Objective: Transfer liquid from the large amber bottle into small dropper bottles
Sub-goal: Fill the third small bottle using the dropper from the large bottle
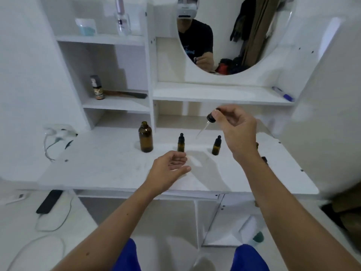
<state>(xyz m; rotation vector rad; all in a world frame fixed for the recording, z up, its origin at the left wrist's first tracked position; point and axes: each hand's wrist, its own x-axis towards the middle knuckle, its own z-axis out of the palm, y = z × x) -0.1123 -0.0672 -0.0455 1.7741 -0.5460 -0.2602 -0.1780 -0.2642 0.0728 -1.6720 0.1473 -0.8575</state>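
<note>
The large amber bottle (145, 138) stands uncapped at the back left of the white tabletop (109, 169). To its right stand two small amber dropper bottles with black caps, one (181, 143) in the middle and one (216, 145) further right. My right hand (237, 130) is raised above the table and pinches a black dropper cap (211, 117) whose glass pipette points down and left. My left hand (170, 167) hovers low over the table in front of the middle small bottle, fingers relaxed, holding nothing. Part of another small dark object shows behind my right wrist.
White shelves (117, 106) rise behind the table, holding a small bottle (97, 87), a comb and a blue pen (283, 94). An oval mirror (234, 36) hangs above. A plug and cable (56, 133) lie at the table's left edge. A dark remote (49, 201) lies on the floor.
</note>
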